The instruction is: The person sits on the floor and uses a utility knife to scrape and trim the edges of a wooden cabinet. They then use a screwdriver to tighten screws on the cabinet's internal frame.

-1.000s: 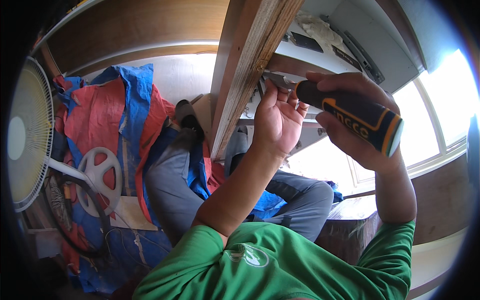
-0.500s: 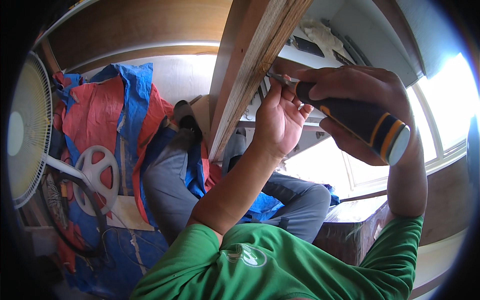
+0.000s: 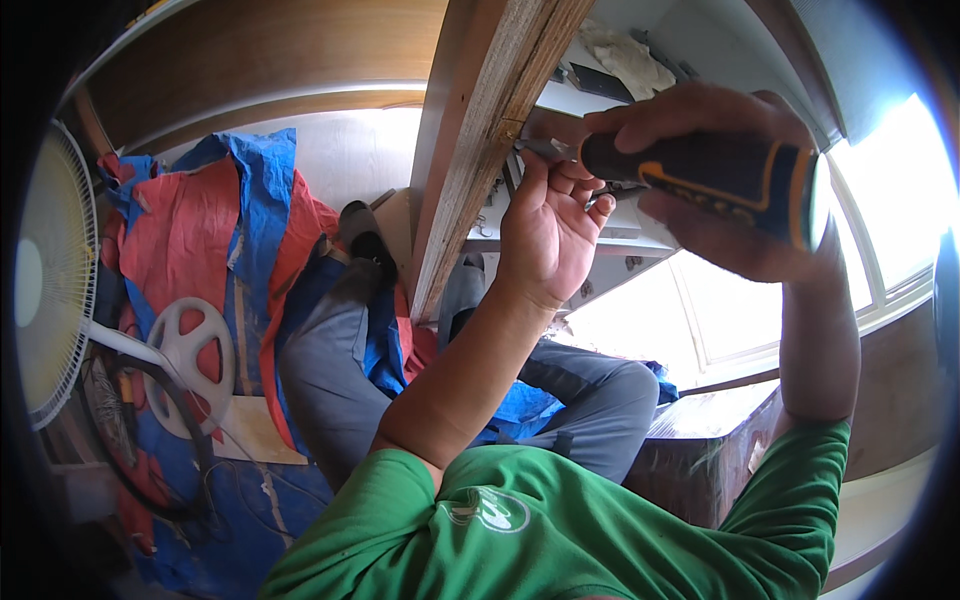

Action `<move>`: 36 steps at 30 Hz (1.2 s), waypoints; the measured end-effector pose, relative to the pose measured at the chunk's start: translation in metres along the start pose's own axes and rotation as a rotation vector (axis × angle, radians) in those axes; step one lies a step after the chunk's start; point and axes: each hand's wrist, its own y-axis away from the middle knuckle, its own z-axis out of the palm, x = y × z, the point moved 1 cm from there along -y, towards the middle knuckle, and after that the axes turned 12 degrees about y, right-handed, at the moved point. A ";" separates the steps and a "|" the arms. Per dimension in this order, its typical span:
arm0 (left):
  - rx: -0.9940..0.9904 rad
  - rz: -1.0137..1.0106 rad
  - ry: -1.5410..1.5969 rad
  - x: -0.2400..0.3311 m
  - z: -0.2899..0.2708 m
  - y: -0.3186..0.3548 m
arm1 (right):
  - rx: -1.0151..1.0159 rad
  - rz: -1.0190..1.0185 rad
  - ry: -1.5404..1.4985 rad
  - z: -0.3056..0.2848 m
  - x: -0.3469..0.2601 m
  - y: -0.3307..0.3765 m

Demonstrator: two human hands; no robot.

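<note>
My right hand [image 3: 690, 125] wraps round the thick black and orange handle of a chisel [image 3: 720, 185]. Its short metal blade points left, with the tip against the raw edge of an upright wooden board [image 3: 490, 130], beside a small dark notch. Palm up, my left hand [image 3: 550, 235] sits under the blade, thumb and fingertips closed about it close to the wood. Fingers and glare partly hide the exact contact of tip and board.
On the left stand a white fan [image 3: 50, 270] and a pale spoked reel [image 3: 195, 365], beside red and blue sheeting [image 3: 185, 225]. A wrapped box [image 3: 700, 440] sits by my right leg. Behind my hands, a dark flat object [image 3: 600, 82] lies on a white surface near the bright window [image 3: 890, 190].
The chisel's handle has swung up from a downward slant to nearly level, and my right hand turned with it. My left hand stays at the blade; the view has shifted slightly.
</note>
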 end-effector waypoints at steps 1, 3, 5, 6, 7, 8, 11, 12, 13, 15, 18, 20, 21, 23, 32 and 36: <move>0.001 0.002 -0.002 0.000 -0.003 0.000 | 0.004 0.011 -0.019 -0.001 0.003 0.003; -0.016 -0.053 0.030 -0.007 -0.009 -0.002 | 0.014 0.032 -0.058 -0.003 0.011 0.010; -0.047 -0.078 0.059 -0.016 -0.017 -0.005 | 0.025 0.074 -0.057 -0.006 0.019 0.020; -0.069 -0.084 0.071 -0.021 -0.021 -0.007 | 0.030 0.098 -0.099 -0.008 0.023 0.027; -0.082 -0.091 0.083 -0.027 -0.025 -0.009 | 0.045 0.095 -0.135 -0.009 0.027 0.033; -0.080 -0.117 0.102 -0.035 -0.029 -0.011 | 0.045 0.133 -0.153 -0.012 0.031 0.041; -0.051 -0.149 0.098 -0.061 -0.036 -0.017 | 0.082 0.190 -0.177 -0.018 0.042 0.063; 0.001 -0.176 0.100 -0.071 -0.037 -0.019 | 0.094 0.225 -0.212 -0.020 0.044 0.069; 0.035 -0.215 0.092 -0.079 -0.037 -0.021 | 0.108 0.230 -0.262 -0.021 0.046 0.074; 0.155 -0.280 0.068 -0.089 -0.038 -0.024 | 0.094 0.319 -0.268 -0.023 0.048 0.083; 0.043 -0.234 0.065 -0.077 -0.034 -0.019 | 0.118 0.283 -0.281 -0.022 0.041 0.087; -0.028 -0.171 0.042 -0.055 -0.028 -0.009 | 0.125 0.193 -0.271 -0.017 0.034 0.081; -0.045 -0.145 0.036 -0.044 -0.025 -0.004 | 0.144 0.124 -0.275 -0.012 0.030 0.074; -0.049 -0.081 -0.001 -0.023 -0.016 0.005 | 0.099 0.084 -0.161 -0.006 0.022 0.055; 0.065 -0.005 -0.067 0.002 0.004 0.003 | -0.168 0.015 0.174 -0.013 -0.020 -0.025; 0.039 0.026 -0.072 0.002 0.003 0.000 | -0.030 -0.274 0.008 -0.010 -0.006 -0.026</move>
